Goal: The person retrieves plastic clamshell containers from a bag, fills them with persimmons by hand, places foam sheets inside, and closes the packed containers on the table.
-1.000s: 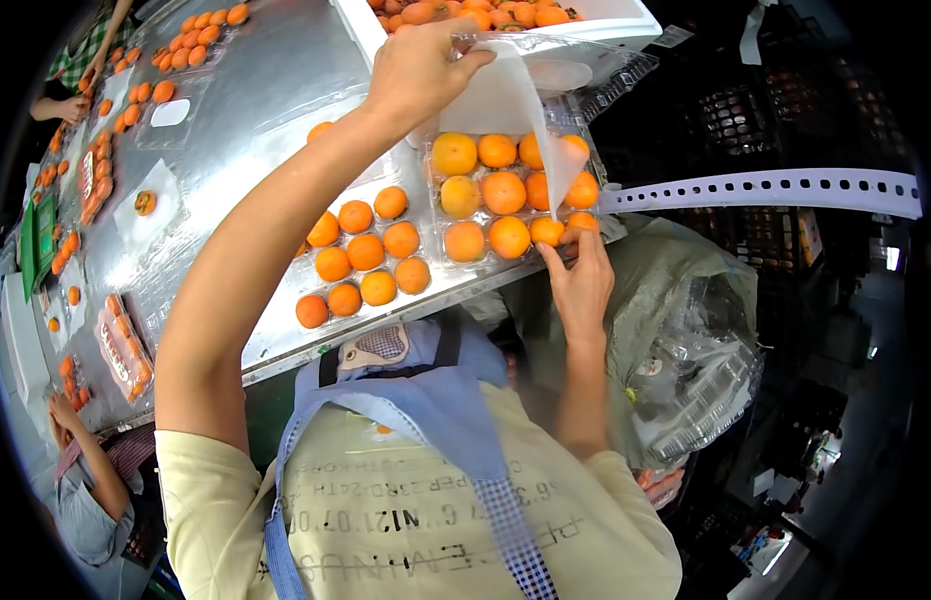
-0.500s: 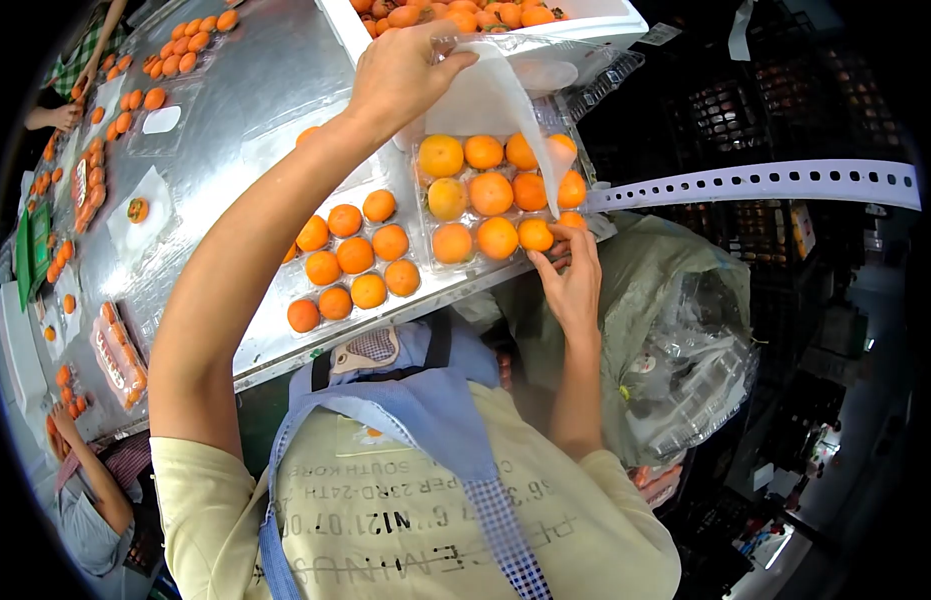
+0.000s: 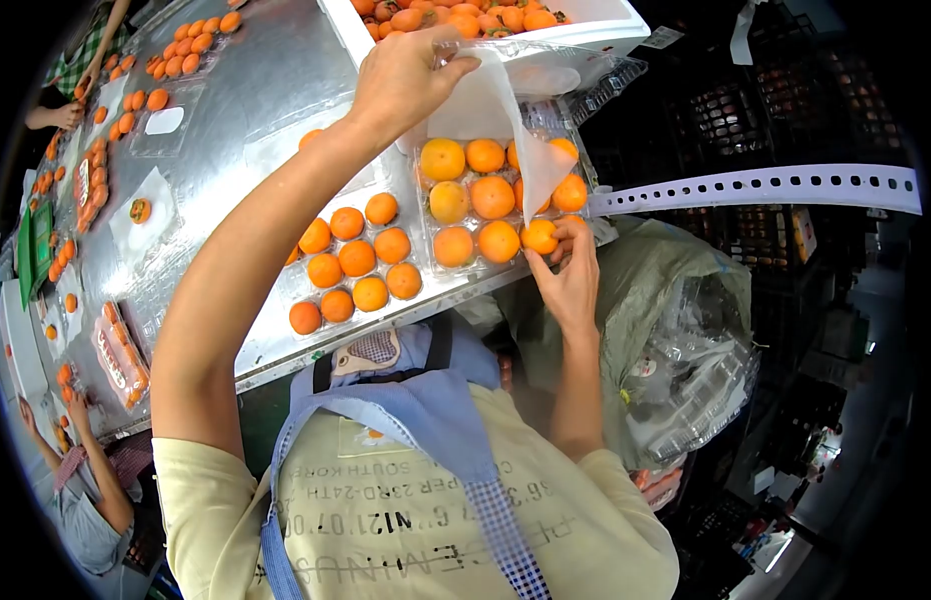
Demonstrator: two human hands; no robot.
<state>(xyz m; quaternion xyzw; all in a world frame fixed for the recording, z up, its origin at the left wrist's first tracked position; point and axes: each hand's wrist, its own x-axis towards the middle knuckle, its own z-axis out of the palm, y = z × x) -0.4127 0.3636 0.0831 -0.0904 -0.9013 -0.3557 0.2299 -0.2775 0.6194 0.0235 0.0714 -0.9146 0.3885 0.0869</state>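
Between the thumb and fingers of my left hand (image 3: 415, 80) is the upper edge of a clear lid with a white sheet (image 3: 470, 108), both raised over a clear tray of orange fruit (image 3: 493, 197). The sheet's pointed corner hangs over the tray's right part and hides some fruit. My right hand (image 3: 567, 268) is at the tray's front right corner, its bent fingers closed round an orange fruit (image 3: 539, 237). Left of this tray, several more fruit (image 3: 357, 258) stand in rows on the metal table.
A white box (image 3: 595, 32) of orange fruit stands at the table's (image 3: 260, 85) back. Left are packed trays (image 3: 120, 352) and a green tray (image 3: 27, 250). Co-workers' hands (image 3: 65, 115) show at the left edge. A plastic bag (image 3: 685, 270) hangs at right, below a perforated strip (image 3: 765, 187).
The sheet's hanging corner has swung left over the tray. My right hand has moved slightly left and its fingers have closed round the corner fruit. The view has shifted a little.
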